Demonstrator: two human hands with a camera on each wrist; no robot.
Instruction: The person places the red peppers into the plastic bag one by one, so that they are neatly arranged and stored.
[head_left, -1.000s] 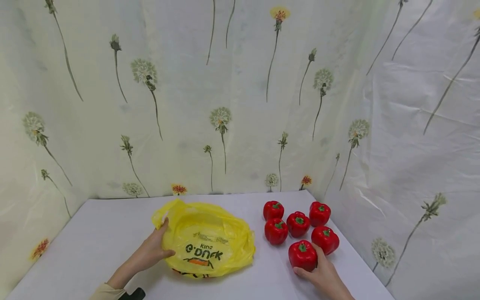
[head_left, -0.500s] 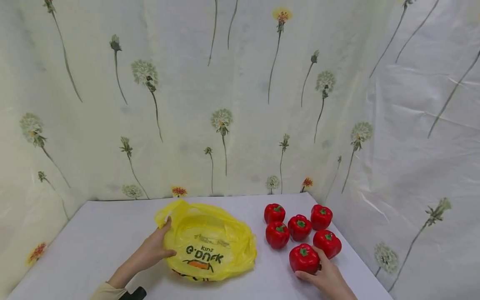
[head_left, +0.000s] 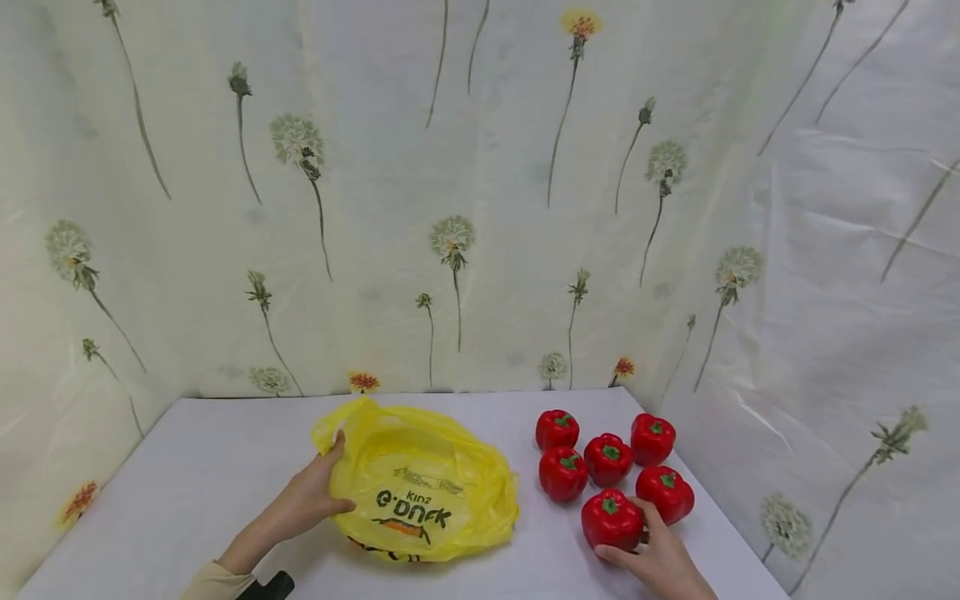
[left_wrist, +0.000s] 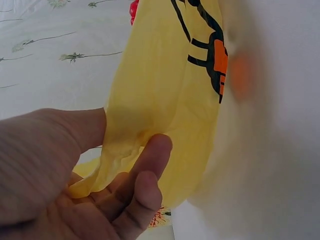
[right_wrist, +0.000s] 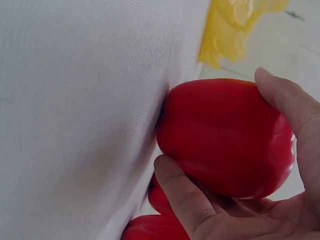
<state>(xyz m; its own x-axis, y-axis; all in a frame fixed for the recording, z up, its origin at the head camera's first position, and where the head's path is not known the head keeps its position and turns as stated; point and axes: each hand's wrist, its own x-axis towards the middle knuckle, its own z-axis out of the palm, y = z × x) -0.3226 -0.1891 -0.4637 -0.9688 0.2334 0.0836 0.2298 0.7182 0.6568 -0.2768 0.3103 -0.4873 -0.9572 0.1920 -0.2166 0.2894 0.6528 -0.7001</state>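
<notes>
- White surface [head_left: 225, 467] carries everything; behind it, toward 12 o'clock, hangs a pale curtain [head_left: 375, 183] printed with dandelions.
- Five other peppers crowd around the held one: at 10 o'clock [head_left: 563, 474], 11 o'clock [head_left: 557, 430], 12 o'clock [head_left: 608, 459], 1 o'clock [head_left: 652, 439] and 2 o'clock [head_left: 665, 494], the last close beside the right hand's fingers.
- A beige sleeve [head_left: 210, 581] and a dark device [head_left: 267, 587] show by the left wrist.
- Black print on the yellow bag [head_left: 423, 467] looks like "KIDZ" in small letters; the larger word beneath ends in K, its middle letters warped by folds. Below sits an orange-and-black drawing.
- The left hand [head_left: 311, 493], fingers partly bent, holds the film at the bag's 9 o'clock edge; the bag spreads toward 3 o'clock from it.
- The right hand [head_left: 660, 554] grips the red pepper [head_left: 612, 518] between thumb and fingers, spread to its width. That pepper lies at the hand's 10 o'clock, base at or very near the surface.
</notes>
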